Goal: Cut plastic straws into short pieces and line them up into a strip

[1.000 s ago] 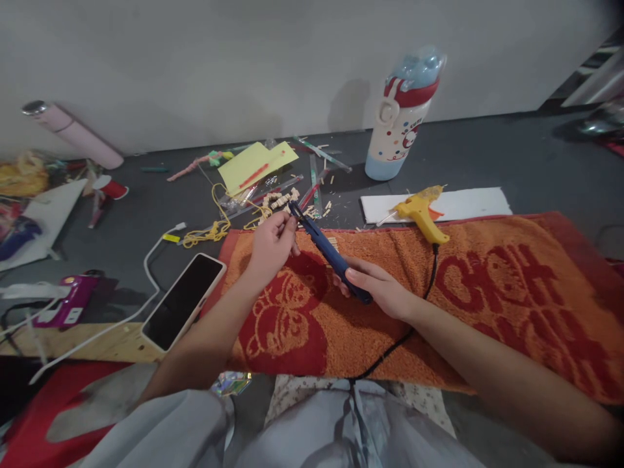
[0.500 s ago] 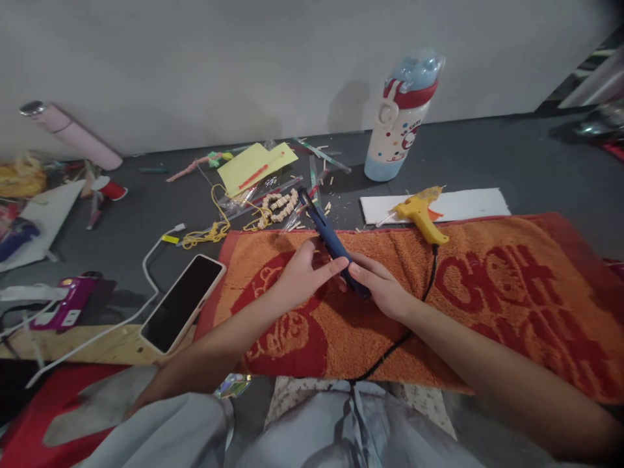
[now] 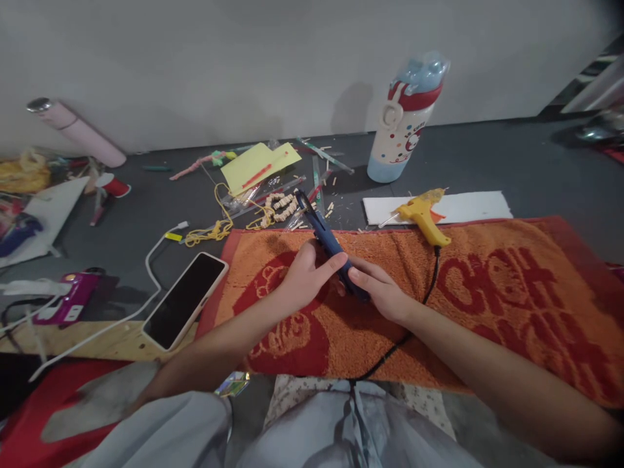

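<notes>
two hands are holding one long dark blue tool (image 3: pixel 327 240) above the orange towel (image 3: pixel 390 250): the left hand (image 3: pixel 305 276) is closing its thumb and fingers around the middle, and the right hand (image 3: pixel 380 289) is gripping the near end, so each grip is clamped on the tool. the far end is sticking out beyond both grips, slanting away toward the curved rows of pale pieces (image 3: pixel 283 207) on the desk (image 3: pixel 487 156). as for progress, some pale bits are sitting close together in those rows, while other loose bits (image 3: pixel 330 209) are lying scattered beside them; how much is done or left, i can't tell. the yellow glue gun (image 3: pixel 422 218) is resting out of hand on the white board (image 3: pixel 470 206).
</notes>
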`<move>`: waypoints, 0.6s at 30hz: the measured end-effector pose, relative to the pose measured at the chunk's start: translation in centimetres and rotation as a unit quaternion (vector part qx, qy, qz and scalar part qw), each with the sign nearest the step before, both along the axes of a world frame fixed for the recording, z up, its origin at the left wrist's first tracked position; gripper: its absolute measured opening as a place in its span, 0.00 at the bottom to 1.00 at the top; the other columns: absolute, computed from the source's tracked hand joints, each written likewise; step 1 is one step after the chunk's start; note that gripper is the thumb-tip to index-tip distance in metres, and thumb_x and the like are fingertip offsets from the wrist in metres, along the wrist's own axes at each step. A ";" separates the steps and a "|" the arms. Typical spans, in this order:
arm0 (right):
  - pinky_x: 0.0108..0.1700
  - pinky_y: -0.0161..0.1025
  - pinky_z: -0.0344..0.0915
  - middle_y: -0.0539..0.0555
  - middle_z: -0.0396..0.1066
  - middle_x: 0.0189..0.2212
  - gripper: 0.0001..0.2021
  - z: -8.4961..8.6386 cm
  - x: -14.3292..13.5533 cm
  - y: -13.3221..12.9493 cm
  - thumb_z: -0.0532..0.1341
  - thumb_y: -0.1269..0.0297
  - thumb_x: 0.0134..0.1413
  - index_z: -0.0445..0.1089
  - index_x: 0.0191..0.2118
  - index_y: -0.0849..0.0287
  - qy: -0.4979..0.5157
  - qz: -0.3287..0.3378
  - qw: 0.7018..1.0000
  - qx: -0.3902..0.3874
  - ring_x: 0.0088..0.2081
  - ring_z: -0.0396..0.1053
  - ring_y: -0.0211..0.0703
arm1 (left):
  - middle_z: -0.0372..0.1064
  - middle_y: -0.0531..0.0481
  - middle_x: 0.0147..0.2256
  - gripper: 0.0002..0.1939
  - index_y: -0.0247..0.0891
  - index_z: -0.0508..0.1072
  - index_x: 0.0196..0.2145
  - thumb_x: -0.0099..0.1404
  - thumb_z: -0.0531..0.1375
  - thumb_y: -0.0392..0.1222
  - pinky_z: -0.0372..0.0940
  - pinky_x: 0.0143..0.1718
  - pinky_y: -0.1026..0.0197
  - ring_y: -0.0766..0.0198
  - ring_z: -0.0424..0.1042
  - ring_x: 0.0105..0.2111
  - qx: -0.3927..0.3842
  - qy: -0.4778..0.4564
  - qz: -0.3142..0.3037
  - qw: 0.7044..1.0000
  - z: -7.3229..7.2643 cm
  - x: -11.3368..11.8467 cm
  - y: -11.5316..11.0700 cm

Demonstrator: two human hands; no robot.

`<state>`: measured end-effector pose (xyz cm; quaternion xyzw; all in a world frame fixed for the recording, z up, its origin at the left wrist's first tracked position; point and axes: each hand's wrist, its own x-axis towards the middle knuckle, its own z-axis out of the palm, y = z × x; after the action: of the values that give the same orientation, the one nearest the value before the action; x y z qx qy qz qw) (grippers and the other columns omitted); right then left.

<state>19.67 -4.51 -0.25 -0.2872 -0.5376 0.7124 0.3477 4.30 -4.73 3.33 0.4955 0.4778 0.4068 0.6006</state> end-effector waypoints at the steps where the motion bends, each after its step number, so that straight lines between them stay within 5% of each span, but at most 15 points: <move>1: 0.30 0.36 0.54 0.49 0.62 0.24 0.21 -0.1 0.0 0.0 0.57 0.45 0.53 0.67 0.39 0.61 0.002 0.001 1.000 -0.003 0.27 0.59 0.37 | 0.64 0.55 0.25 0.21 0.37 0.59 0.33 0.56 0.61 0.56 0.66 0.19 0.62 0.67 0.69 0.18 -0.001 -0.004 -0.004 1.000 -0.1 0.0 0.0; 18: 0.28 0.35 0.56 0.49 0.62 0.24 0.20 -0.1 -0.2 0.1 0.60 0.46 0.50 0.66 0.34 0.61 0.023 -0.002 0.999 -0.036 0.25 0.61 0.36 | 0.65 0.55 0.22 0.19 0.36 0.59 0.34 0.58 0.60 0.53 0.67 0.19 0.63 0.66 0.69 0.17 -0.009 -0.022 -0.012 1.000 -0.7 -0.1 0.1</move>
<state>19.51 -4.39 -0.34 -0.2843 -0.5030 0.7369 0.3509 4.23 -4.65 2.61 0.4866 0.4617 0.4062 0.6205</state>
